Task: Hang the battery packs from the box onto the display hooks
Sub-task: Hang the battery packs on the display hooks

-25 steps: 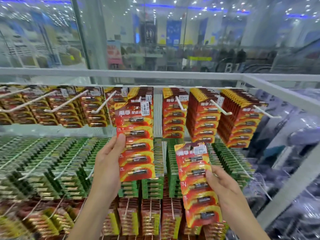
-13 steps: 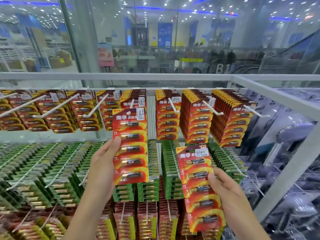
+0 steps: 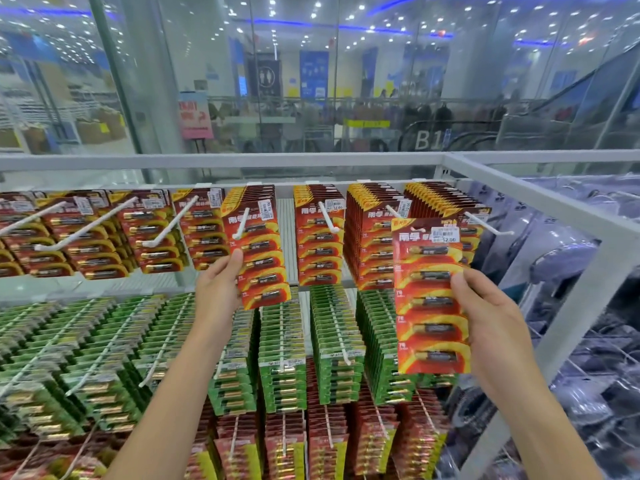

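The red battery pack [image 3: 261, 258] on the left hangs in the top row of the display, with a white hook [image 3: 241, 223] sticking out in front of its upper part. More red packs are stacked behind it. The left hand [image 3: 218, 289] pinches its left edge, thumb on the front face and fingers behind the card.

A second red battery pack [image 3: 429, 306] is held upright further right, in front of the packed top row and clear of the nearest hook [image 3: 488, 225]. It carries a white price label near its top. The right hand [image 3: 491, 320] grips its right edge, thumb on the front and fingers curled behind.

Below the top row hang rows of green packs [image 3: 284, 341], and under those are more red-and-yellow packs [image 3: 322, 441]. A white metal rack frame [image 3: 519, 188] runs across the top and down the right side, with a glass wall [image 3: 311, 81] beyond it.
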A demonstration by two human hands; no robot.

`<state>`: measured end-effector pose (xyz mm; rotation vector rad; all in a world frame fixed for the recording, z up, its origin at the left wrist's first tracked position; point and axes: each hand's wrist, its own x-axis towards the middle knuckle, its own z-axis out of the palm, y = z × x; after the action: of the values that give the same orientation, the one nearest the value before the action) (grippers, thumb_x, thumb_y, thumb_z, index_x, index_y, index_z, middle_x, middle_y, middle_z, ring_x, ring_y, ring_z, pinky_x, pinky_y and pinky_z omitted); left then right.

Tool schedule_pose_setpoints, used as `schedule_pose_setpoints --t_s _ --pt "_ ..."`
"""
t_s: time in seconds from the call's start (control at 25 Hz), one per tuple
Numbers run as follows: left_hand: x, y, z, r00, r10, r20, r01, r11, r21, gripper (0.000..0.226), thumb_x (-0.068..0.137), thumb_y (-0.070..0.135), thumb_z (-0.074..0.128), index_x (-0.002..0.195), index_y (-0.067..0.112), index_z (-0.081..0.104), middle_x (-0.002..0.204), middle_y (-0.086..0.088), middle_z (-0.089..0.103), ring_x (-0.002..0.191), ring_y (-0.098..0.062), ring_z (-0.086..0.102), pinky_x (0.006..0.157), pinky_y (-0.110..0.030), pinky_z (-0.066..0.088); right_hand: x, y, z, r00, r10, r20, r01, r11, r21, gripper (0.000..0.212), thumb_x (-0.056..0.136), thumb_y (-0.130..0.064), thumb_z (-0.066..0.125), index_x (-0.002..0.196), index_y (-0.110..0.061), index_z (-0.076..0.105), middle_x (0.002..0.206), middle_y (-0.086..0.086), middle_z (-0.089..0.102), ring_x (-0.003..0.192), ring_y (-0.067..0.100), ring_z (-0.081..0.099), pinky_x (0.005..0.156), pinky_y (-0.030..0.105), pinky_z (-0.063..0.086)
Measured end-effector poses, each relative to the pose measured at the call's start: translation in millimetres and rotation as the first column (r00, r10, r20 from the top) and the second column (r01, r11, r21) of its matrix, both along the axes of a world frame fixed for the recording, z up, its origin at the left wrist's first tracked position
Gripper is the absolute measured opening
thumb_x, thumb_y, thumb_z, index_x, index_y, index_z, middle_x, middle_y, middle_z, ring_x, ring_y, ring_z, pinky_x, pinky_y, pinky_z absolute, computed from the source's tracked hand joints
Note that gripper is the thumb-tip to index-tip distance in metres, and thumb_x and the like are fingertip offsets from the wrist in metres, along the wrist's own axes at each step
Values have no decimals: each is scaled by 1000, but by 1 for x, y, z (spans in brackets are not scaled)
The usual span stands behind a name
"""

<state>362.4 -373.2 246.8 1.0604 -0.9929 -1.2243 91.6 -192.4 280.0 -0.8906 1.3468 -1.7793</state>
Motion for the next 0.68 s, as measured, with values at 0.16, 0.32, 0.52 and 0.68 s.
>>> schedule_pose_setpoints --t_s 0.16,0.32,0.52,0.68 --pt "-2 4 -2 999 52 1 -52 998 -33 18 103 36 61 105 22 71 96 4 81 87 -16 79 71 -32 60 -1 -7 -3 1000 -12 -13 13 999 41 22 105 -32 54 109 -22 73 103 3 79 90 24 77 77 44 60" --pt "-1 5 -3 995 93 43 -91 994 -54 18 105 37 58 98 27 71 90 9 81 85 -14 78 78 -38 61 -2 -32 1 1000 -18 -15 19 997 80 21 106 -33 54 101 -26 73 91 -2 80 79 20 78 67 38 60" --pt "0 3 -5 988 136 76 -131 989 -74 17 105 35 58 96 29 72 92 8 80 90 -17 77 87 -44 61 -7 -93 -1 997 -48 -67 56 990 127 27 108 -34 50 102 -21 73 98 7 79 88 31 77 73 49 63" --pt "3 3 -6 978 164 129 -150 983 -109 15 105 35 59 101 30 72 101 5 79 93 -18 77 89 -48 62 -12 -119 -14 990 -86 -110 97 990 102 28 107 -38 52 97 -25 75 97 5 77 94 33 74 87 58 60"
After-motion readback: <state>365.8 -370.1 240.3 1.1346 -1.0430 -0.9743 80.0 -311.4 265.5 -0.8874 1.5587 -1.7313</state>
